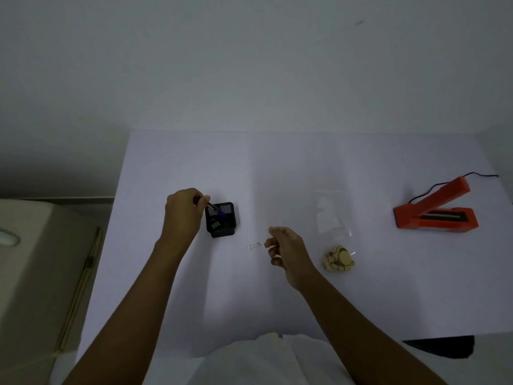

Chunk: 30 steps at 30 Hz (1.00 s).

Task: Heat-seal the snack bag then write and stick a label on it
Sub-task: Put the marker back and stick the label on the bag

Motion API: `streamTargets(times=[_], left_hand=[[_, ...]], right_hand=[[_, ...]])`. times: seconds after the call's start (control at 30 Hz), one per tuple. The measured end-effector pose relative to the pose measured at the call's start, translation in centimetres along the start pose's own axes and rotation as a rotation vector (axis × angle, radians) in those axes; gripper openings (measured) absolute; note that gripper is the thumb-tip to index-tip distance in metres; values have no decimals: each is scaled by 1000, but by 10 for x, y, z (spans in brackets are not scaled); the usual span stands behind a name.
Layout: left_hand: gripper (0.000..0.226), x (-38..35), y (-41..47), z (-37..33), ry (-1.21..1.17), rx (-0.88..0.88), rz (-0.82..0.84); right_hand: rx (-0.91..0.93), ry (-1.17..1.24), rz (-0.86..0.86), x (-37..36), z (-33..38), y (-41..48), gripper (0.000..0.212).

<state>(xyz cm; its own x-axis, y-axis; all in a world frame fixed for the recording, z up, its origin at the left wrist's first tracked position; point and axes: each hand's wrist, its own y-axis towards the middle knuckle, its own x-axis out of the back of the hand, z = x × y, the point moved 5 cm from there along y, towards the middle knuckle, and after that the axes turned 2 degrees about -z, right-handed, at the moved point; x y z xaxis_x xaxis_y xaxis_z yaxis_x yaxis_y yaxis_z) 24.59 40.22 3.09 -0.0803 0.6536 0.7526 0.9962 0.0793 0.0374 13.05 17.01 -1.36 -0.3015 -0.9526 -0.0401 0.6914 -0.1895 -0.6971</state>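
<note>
1. Snack bag [331,218] lay right of centre in the frame. It was clear and flat on the white table [277,301], with the biscuits [338,259] bunched at its lower end. Neither of your hands touched it.
2. Your left hand [183,215] was left of centre, its fingers curled round a pen [218,210]. The pen's blue end pointed into the black holder [224,232] just beside that hand.
3. Your right hand [286,254] was at the centre of the frame, between the holder and the bag, with its fingers loosely curled. Its fingertips were at the right end of the small white label [254,246]. I could not tell whether you pinched the label or not.
4. The orange heat sealer [435,215] sat at the right of the frame, well apart from the bag, with its arm raised.
</note>
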Motion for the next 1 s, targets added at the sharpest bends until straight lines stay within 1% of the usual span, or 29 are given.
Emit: streamTargets(times=[0.27,0.63,0.8,0.9,1.0], left_hand=[[17,-51,3,31,76,109,167],[23,-61,-2,43,175,131,133],[34,-64,-9,35,173,120,110],[32,-64,-15,24,91,101,78],[22,-66,-27,6,-75,-3,66]], right_hand=[[-34,-100,11,0,-18,19,15],[-60,-107,9,-4,-26,38,13],[-67,-105,-2,-3,-27,45,14],[-49,-127,-17,-1,-30,48,13],[-33,-180,-36,1,-36,52,12]])
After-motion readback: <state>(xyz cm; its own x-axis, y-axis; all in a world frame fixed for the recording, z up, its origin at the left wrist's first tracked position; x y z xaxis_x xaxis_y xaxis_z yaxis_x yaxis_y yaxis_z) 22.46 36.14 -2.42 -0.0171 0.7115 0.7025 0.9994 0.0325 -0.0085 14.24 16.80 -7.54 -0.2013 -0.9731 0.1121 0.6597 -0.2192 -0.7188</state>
